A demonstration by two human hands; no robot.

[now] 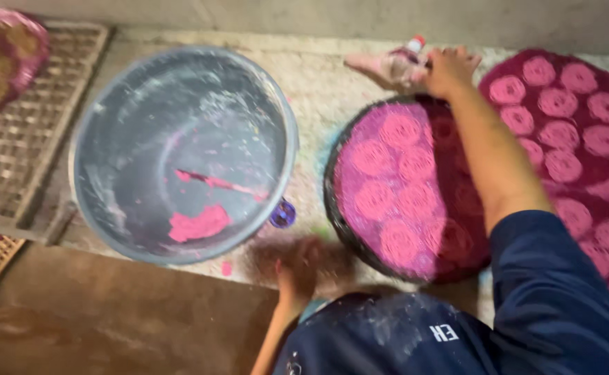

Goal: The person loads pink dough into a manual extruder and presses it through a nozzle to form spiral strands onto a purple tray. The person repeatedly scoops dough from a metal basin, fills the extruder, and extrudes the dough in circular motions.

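r hand [449, 69] grips piping bag [391, 66] over pink tray [402, 187]

A small food-making workshop with work done on the floor: a large grey basin [183, 154] smeared with pink paste at nine o'clock, round trays [405, 191] of pink coiled pieces at three o'clock, woven drying racks [23, 132] at ten o'clock, powder-dusted ground.

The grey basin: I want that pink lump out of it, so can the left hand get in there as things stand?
Probably yes: the left hand hangs just off the grey basin rim, nothing lies between, and the pink lump sits near that side.
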